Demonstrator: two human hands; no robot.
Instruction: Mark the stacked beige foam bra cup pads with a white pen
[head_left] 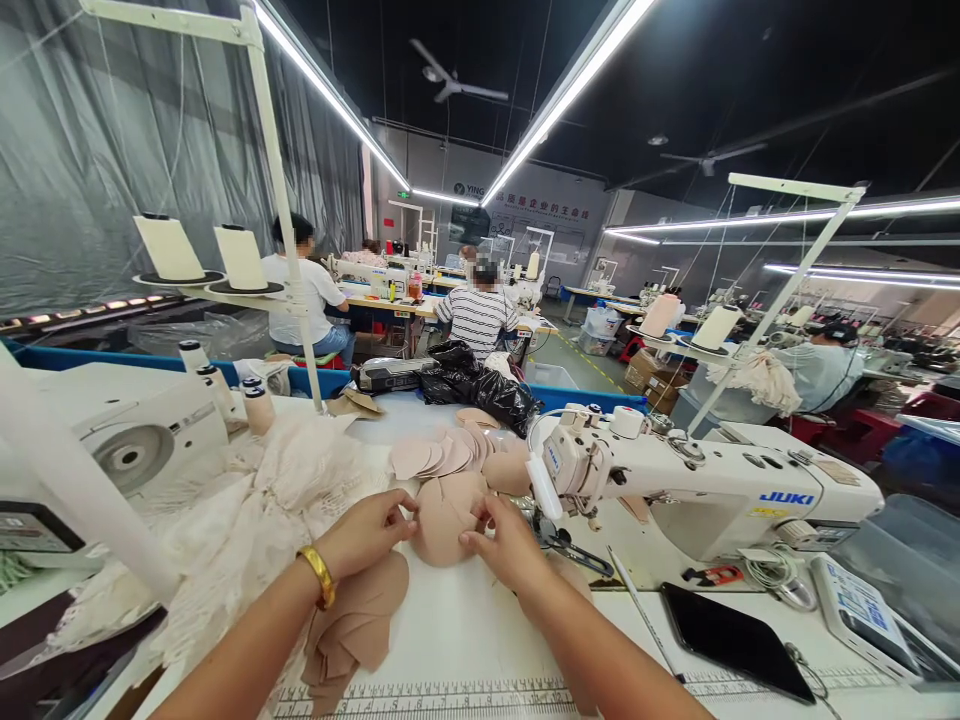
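Between my two hands a beige round fabric piece (444, 525), like a bra cup with a seam line, lies on the white table. My left hand (379, 530) pinches its left edge with curled fingers. At its right edge, my right hand (506, 540) grips with thumb and fingers together. Just behind sits a fanned row of similar beige cup pieces (450, 452). A stack of darker beige pieces (360, 620) lies below my left wrist, which wears a gold bracelet (319, 575). Cream lace fabric (255, 490) is heaped to the left.
A white sewing machine (720, 490) stands at right, with scissors (574, 548) beside its needle area. A black phone (735, 640) and a pen-like stick (637, 600) lie in front. Black plastic bags (480, 385) sit at the back. A ruler strip (450, 700) runs along the front edge.
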